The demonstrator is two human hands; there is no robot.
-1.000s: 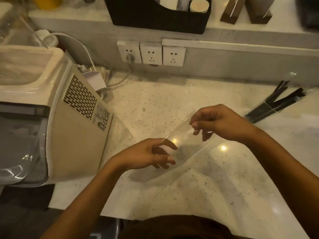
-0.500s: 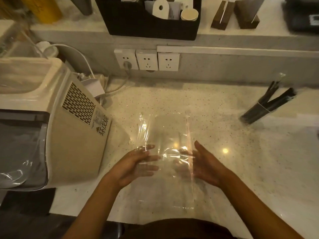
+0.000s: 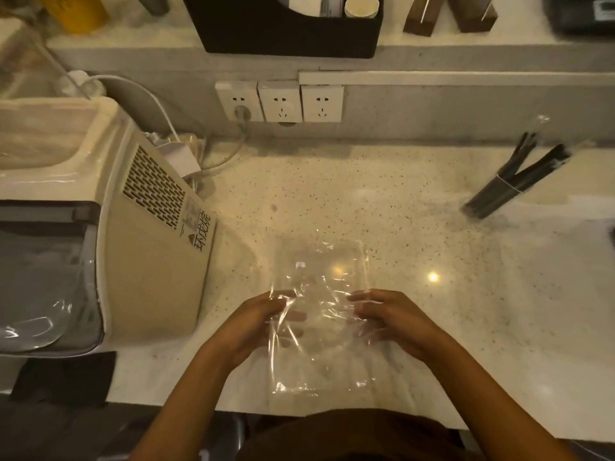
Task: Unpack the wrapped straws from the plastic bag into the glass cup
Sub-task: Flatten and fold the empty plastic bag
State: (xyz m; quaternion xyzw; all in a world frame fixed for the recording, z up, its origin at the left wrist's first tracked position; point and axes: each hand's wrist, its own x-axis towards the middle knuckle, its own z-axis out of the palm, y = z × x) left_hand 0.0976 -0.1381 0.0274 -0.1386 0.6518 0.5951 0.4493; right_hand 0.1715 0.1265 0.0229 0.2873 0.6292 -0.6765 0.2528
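A clear, empty plastic bag (image 3: 319, 281) lies flat on the speckled counter (image 3: 416, 227) in front of me. My left hand (image 3: 263, 322) holds its left edge and my right hand (image 3: 387, 319) holds its right edge, fingers curled into the crinkled film at the bag's middle. Far right on the counter stands a glass cup (image 3: 492, 201) with a bundle of black wrapped straws (image 3: 522, 174) leaning out of it toward the wall.
A beige machine (image 3: 133, 261) with a vent grille and a grey transparent front stands at the left. Wall sockets (image 3: 279, 101) with a plugged cable sit behind. A black organiser (image 3: 289, 31) and wooden blocks (image 3: 446, 15) stand on the raised shelf.
The bag went from being held up between both hands to lying spread flat on the counter. Both hands dropped toward me and now grip its sides.
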